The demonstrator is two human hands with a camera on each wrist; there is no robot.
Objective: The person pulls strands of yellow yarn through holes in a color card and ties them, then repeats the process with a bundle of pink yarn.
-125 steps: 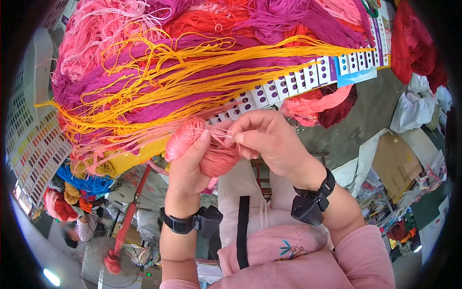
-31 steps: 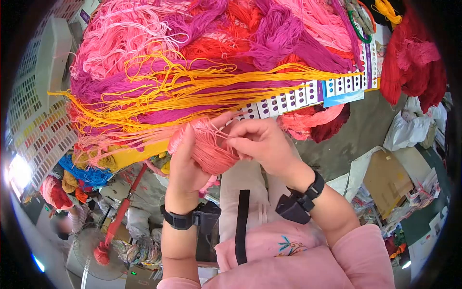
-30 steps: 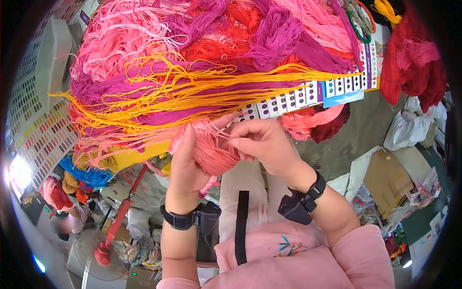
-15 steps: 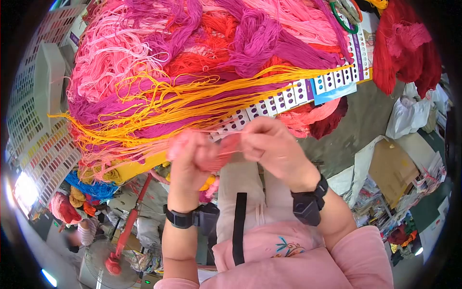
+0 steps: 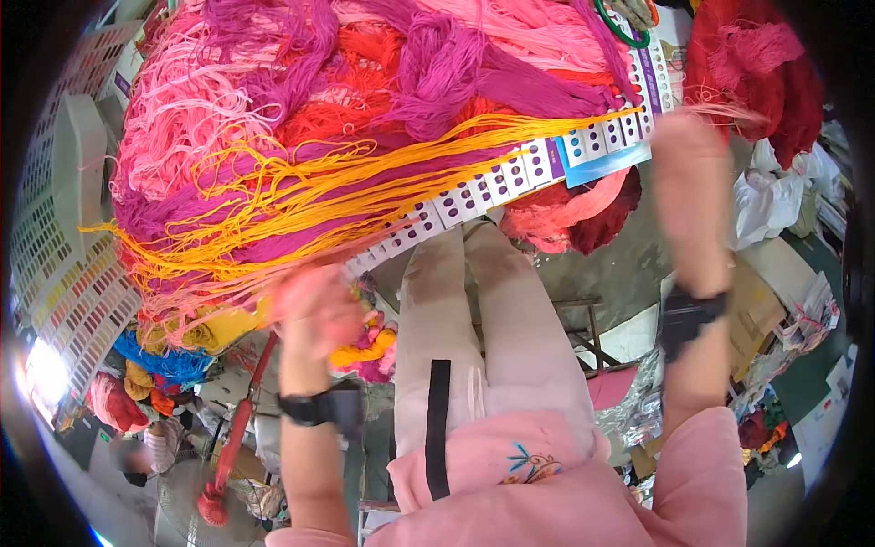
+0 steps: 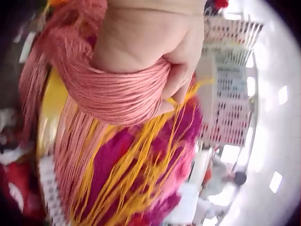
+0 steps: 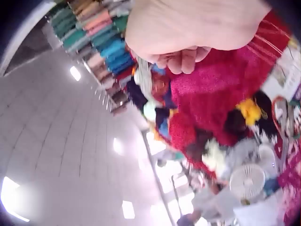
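Observation:
At the near left of the yarn pile my left hand [image 5: 319,314], blurred by motion, grips a salmon-pink skein of thread [image 6: 117,96]. In the left wrist view the skein's loops bulge below the hand [image 6: 146,37], whose fingers curl into them. Far out to the right, past the pile's end, is my right hand [image 5: 690,173], also blurred. Its fingers [image 7: 182,60] are curled, and a few thin pale-pink strands [image 5: 729,113] trail from it. Those thin strands [image 7: 270,40] show in the right wrist view too. Loose salmon threads [image 6: 70,150] lie along the pile's edge.
Yellow threads [image 5: 365,205] stretch over magenta yarn [image 5: 447,68] and pink yarn [image 5: 191,118]. Colour cards [image 5: 447,205] line the table's front edge. Dark red skeins [image 5: 756,64] hang at right. A floor fan [image 5: 211,506] stands lower left, beneath a white grid panel [image 5: 68,273].
The hands were close together at the skein, the right pinching strands. The right hand has since swung far right with thin strands, and the left has shifted left and slightly down with the skein.

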